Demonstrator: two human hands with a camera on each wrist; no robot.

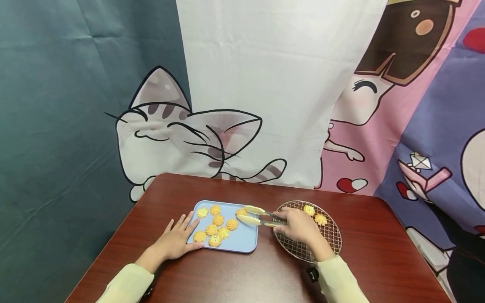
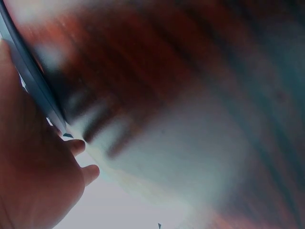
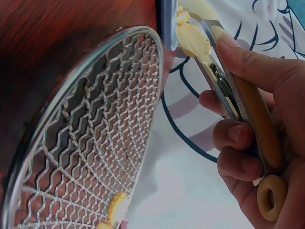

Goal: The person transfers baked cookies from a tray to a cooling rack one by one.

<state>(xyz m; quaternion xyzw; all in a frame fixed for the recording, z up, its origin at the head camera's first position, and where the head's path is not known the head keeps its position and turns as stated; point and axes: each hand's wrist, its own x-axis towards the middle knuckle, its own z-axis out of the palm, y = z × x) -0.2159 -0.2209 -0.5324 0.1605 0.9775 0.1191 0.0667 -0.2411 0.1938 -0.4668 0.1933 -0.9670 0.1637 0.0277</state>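
Observation:
My right hand [image 1: 299, 226] grips a pair of tongs [image 3: 255, 100] with cream tips and tan handle inlays, fingers curled round the handles. The tips straddle a swirled cookie [image 1: 241, 212] at the right end of a light blue tray [image 1: 242, 244]; whether they pinch it I cannot tell. Several more yellow cookies [image 1: 218, 219] lie on the tray's left and middle. My left hand [image 1: 176, 240] rests at the tray's left edge with its fingers spread and straight. Below my right hand stands a round wire rack [image 3: 95, 114] bearing two cookies [image 1: 321, 219] near its far side.
Both tray and rack are on a dark red-brown wooden table [image 1: 197, 277]. Behind the table's far edge hangs a curtain [image 1: 280, 92] printed with cartoon figures. A small black object [image 1: 313, 274] sits under the right wrist.

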